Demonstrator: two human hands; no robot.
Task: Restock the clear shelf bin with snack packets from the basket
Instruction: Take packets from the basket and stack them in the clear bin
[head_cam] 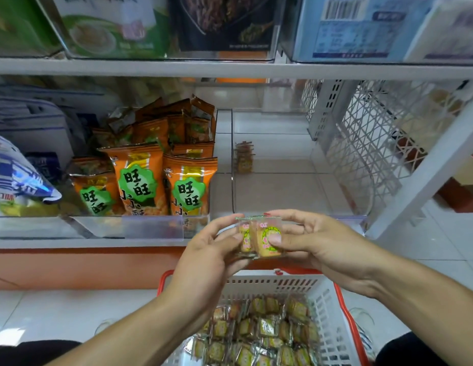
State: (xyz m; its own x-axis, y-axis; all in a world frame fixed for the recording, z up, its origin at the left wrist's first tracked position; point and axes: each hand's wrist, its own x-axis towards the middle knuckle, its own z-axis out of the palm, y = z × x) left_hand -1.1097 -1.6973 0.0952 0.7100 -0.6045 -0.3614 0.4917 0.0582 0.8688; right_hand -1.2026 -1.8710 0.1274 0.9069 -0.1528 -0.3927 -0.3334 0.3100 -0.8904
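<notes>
My left hand point(214, 256) and my right hand point(309, 239) together hold a small stack of clear-wrapped yellow snack packets point(260, 237), pinched between thumbs and fingers from both sides. They are just in front of the clear shelf bin point(283, 204), whose floor is bare; only a faint reflection of packets shows on its left wall. Below my hands stands a white basket point(333, 313) with red handles, holding several of the same small packets point(259, 334).
Left of the clear bin is another bin point(151, 228) with orange snack bags point(140, 178), then blue-and-white bags point(16, 178). A white lattice shelf side panel point(367, 146) stands at the right. The upper shelf point(230, 68) carries boxed goods. The floor is pale tile.
</notes>
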